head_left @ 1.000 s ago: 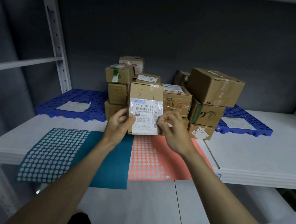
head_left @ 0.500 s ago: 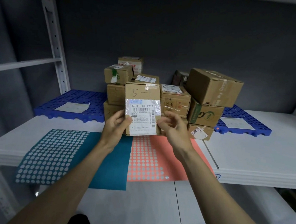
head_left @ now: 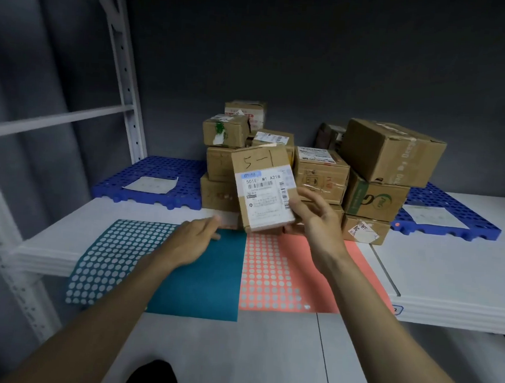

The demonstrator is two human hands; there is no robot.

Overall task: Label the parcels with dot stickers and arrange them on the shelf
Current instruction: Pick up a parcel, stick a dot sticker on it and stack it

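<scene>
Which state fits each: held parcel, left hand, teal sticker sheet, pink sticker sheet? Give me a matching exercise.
Things:
1. held parcel
2. left hand
3. teal sticker sheet
4. pink sticker sheet

States:
A. lying flat, under the right forearm
B. empty, hovering low over a sheet
C. tilted, gripped by the right hand
D. lying flat, at the shelf's left side

Pairs: 1-C, 2-B, 3-D, 4-A

Handwritten "5-1" and label "501E- M1 A218" on held parcel [head_left: 262,189]
</scene>
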